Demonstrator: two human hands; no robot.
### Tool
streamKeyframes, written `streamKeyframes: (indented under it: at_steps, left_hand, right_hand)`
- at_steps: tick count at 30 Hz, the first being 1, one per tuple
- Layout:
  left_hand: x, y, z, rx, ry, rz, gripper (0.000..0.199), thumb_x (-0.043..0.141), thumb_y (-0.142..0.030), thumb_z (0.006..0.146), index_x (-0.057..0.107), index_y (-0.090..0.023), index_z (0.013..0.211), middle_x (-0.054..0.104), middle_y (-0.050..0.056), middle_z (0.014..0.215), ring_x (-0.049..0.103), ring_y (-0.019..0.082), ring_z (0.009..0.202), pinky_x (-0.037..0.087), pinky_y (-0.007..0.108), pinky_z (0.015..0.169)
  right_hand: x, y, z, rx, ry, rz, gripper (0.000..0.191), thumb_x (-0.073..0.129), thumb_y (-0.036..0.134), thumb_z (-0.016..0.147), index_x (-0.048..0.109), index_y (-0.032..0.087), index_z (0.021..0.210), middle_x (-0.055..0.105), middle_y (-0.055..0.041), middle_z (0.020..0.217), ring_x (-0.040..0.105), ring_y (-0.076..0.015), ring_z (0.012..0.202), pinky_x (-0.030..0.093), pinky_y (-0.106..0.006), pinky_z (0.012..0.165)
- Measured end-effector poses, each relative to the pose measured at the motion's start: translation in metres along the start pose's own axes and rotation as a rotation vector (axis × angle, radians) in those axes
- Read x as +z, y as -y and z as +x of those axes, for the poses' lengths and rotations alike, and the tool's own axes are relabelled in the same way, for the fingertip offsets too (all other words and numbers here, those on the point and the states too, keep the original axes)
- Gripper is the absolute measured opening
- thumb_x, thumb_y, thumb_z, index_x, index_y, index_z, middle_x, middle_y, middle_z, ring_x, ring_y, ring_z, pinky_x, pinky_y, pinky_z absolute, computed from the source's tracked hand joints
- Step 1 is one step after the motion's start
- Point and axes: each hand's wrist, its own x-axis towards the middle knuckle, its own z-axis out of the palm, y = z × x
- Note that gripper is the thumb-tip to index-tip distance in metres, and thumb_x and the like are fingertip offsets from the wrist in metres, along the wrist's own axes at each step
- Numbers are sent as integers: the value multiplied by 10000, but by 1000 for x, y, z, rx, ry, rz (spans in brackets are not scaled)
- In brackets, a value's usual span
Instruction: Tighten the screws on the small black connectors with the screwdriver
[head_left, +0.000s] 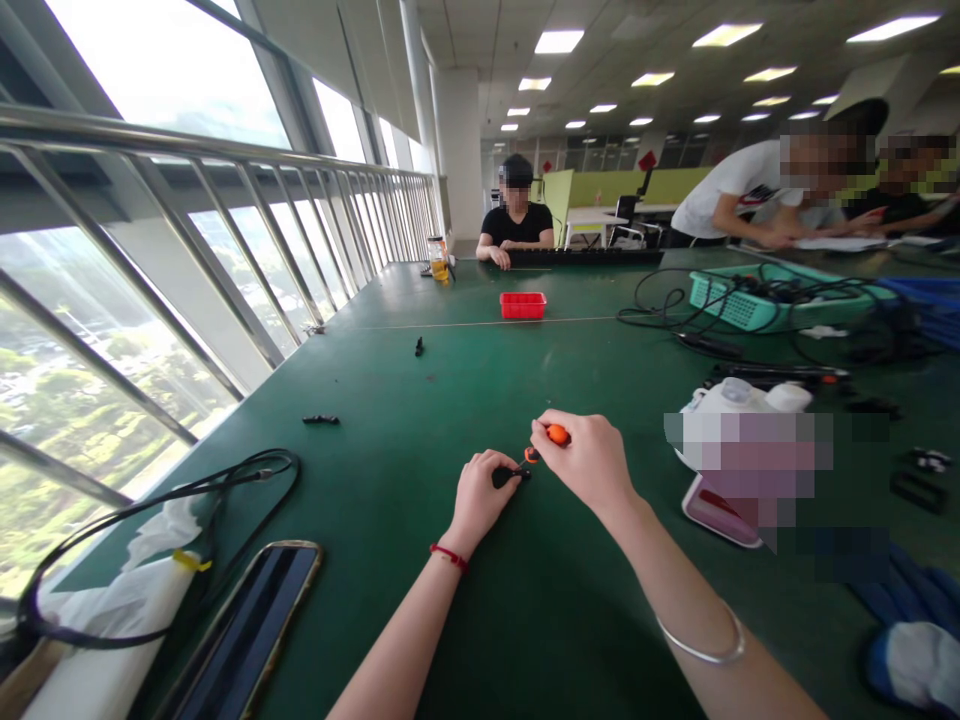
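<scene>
Near the middle of the green table [420, 390], my left hand [480, 492] pinches a small black part [513, 474] against the surface. A red string is round that wrist. My right hand [585, 452] is closed round an orange-and-black screwdriver [556, 435], whose thin shaft slants down left to the black part. Fingers partly hide both the tool and the part. Two more small black pieces lie apart on the table, one to the left [321, 420] and one farther back [419, 347].
A phone [251, 630], a black cable [289, 480] and white wrapping lie at left. At right are white bottles [742, 400], a teal basket [750, 300] with cables and a blue glove [911, 640]. Farther back are a red tray [523, 305] and a seated person [517, 215].
</scene>
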Motion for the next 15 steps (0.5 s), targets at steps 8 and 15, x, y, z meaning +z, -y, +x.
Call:
streamKeyframes:
  at_steps: [8,15]
  left_hand:
    - [-1,0,0,4,-1,-1,58,610,-179,727,615,-194,783,646,10,877,555,185,849,415,328,785]
    - [0,1,0,11,-2,12,49,605,-193,732,619,-190,779,641,16,851,555,188,837,415,323,761]
  right_hand:
    - [0,3,0,15,41,-14,207,436,341,804,565,226,691,554,33,541,472,-104,492,254,-203,472]
    - [-2,7,0,8,70,13,190,466,388,794,531,229,875,608,18,691,531,-127,580,289,-205,502]
